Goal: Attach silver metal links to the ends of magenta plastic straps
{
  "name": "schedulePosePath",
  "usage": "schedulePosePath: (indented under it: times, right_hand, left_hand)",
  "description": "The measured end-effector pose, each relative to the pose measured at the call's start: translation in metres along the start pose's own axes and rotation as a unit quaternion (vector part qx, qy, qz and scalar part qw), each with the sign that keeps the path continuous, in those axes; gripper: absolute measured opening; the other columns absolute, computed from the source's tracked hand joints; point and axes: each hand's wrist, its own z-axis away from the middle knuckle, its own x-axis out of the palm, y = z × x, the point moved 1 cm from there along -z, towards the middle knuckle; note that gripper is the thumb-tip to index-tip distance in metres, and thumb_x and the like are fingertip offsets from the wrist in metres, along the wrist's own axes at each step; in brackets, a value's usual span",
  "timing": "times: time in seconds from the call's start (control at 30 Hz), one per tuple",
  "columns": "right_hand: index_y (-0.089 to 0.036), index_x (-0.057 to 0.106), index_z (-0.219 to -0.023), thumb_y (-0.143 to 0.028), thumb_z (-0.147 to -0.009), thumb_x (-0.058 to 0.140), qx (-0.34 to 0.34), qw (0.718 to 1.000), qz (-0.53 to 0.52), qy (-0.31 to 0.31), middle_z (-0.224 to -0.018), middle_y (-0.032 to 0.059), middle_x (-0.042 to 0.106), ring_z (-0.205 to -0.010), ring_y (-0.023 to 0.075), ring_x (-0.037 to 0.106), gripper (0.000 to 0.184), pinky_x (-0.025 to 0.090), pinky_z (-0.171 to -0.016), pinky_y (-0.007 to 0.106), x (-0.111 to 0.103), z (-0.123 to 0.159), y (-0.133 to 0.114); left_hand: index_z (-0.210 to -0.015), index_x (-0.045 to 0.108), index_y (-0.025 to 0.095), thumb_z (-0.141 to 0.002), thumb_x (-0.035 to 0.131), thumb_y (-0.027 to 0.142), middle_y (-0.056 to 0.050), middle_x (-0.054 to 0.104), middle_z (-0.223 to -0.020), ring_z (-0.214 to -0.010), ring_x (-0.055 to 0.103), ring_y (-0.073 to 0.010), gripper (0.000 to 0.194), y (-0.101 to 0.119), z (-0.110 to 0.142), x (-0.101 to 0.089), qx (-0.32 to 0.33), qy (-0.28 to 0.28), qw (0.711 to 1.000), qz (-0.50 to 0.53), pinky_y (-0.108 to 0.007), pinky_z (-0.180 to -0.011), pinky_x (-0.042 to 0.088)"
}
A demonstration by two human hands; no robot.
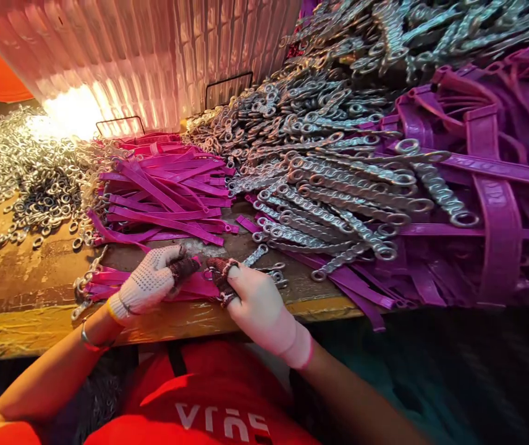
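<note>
My left hand [148, 285], in a white dotted glove with dark fingertip covers, is closed in a pinch. A short end of a magenta strap [196, 261] shows at its fingertips. Close beside it, my right hand [258, 296] wears a pale glove with dark-covered fingers and is pinched shut. A small metal ring [207, 272] of a braided metal strip pokes out at its fingertips; most of that strip is hidden. Beneath both hands lies a small bundle of magenta straps [107, 284] with metal ends. Just behind the right hand lies another braided metal strip [256, 254].
A pile of magenta straps [167, 191] lies beyond my hands. Heaped braided metal strips [329, 204] fill the right, beside wide purple straps [496, 161]. Metal rings and links [51, 191] spread at left. A ribbed translucent panel [144, 62] stands behind. The worn table edge [51, 327] runs before me.
</note>
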Motion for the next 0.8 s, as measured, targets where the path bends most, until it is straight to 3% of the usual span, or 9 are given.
schedulePosePath:
  times: [0.13,0.2,0.3,0.4,0.5,0.57,0.7,0.8]
  right_hand:
    - [-0.013,0.068,-0.097,-0.006,-0.074,0.049,0.002,0.995,0.096,-0.037,-0.093,0.0108,0.07,-0.084,0.0227,0.064,0.031,0.046,-0.076,0.029,0.008,-0.008,-0.011]
    - [-0.014,0.067,-0.091,-0.007,-0.072,0.051,-0.003,0.988,0.144,-0.045,-0.091,0.0106,0.069,-0.078,0.0218,0.063,0.026,0.044,-0.07,0.028,0.01,-0.009,-0.014]
    - [-0.015,0.067,-0.086,-0.008,-0.073,0.052,-0.001,0.979,0.195,-0.062,-0.09,0.0114,0.068,-0.072,0.021,0.062,0.021,0.041,-0.064,0.029,0.011,-0.008,-0.017]
    - [-0.014,0.067,-0.093,-0.006,-0.074,0.051,0.02,0.975,0.205,-0.08,-0.094,0.0122,0.069,-0.075,0.021,0.063,0.026,0.041,-0.066,0.028,0.005,-0.008,-0.02]
    - [-0.013,0.062,-0.113,-0.005,-0.076,0.05,0.037,0.976,0.187,-0.108,-0.102,0.0117,0.069,-0.085,0.0217,0.065,0.04,0.042,-0.071,0.028,-0.007,-0.01,-0.024]
    - [-0.014,0.059,-0.116,-0.01,-0.078,0.052,0.05,0.97,0.185,-0.15,-0.098,0.0107,0.07,-0.086,0.0227,0.066,0.039,0.042,-0.07,0.028,-0.012,-0.012,-0.025]
    - [-0.017,0.063,-0.096,-0.01,-0.076,0.049,0.089,0.953,0.217,-0.19,-0.083,0.0084,0.072,-0.075,0.0229,0.067,0.025,0.036,-0.06,0.029,-0.008,-0.012,-0.02]
    - [-0.015,0.062,-0.09,-0.009,-0.076,0.047,0.052,0.952,0.243,-0.178,-0.078,0.0098,0.072,-0.072,0.0228,0.067,0.022,0.034,-0.058,0.03,0.004,-0.007,-0.018]
  left_hand:
    - [-0.072,0.051,0.017,-0.089,0.048,0.054,0.006,0.043,-0.047,-0.04,0.035,-0.0079,0.041,-0.004,0.015,0.012,-0.059,-0.001,0.995,0.08,-0.019,-0.039,0.026]
    - [-0.073,0.054,0.017,-0.09,0.047,0.048,0.004,0.047,-0.051,-0.044,0.04,-0.0089,0.037,-0.013,0.018,0.021,-0.03,0.002,0.998,0.058,-0.02,-0.043,0.03]
    - [-0.075,0.059,0.016,-0.082,0.054,0.029,-0.001,0.057,-0.065,-0.06,0.05,-0.0133,0.016,-0.028,0.019,0.034,0.047,0.044,0.996,-0.059,-0.023,-0.058,0.04]
    - [-0.078,0.062,0.017,-0.077,0.054,0.02,-0.003,0.061,-0.07,-0.068,0.055,-0.0163,0.009,-0.035,0.019,0.037,0.076,0.037,0.993,-0.085,-0.026,-0.066,0.043]
    - [-0.075,0.059,0.017,-0.088,0.048,0.032,0.002,0.053,-0.057,-0.054,0.047,-0.0118,0.023,-0.033,0.016,0.033,0.042,-0.009,0.999,0.03,-0.022,-0.055,0.038]
    - [-0.07,0.056,0.016,-0.09,0.048,0.039,0.004,0.049,-0.054,-0.051,0.042,-0.0097,0.032,-0.032,0.015,0.03,0.028,0.013,0.998,0.053,-0.02,-0.05,0.033]
    - [-0.072,0.06,0.015,-0.089,0.049,0.027,0.0,0.059,-0.068,-0.065,0.051,-0.0122,0.024,-0.04,0.016,0.036,0.098,0.063,0.992,-0.05,-0.021,-0.059,0.037]
    - [-0.077,0.063,0.015,-0.085,0.048,0.017,-0.002,0.063,-0.072,-0.067,0.054,-0.0146,0.018,-0.048,0.019,0.045,0.118,0.086,0.98,-0.132,-0.024,-0.064,0.039]
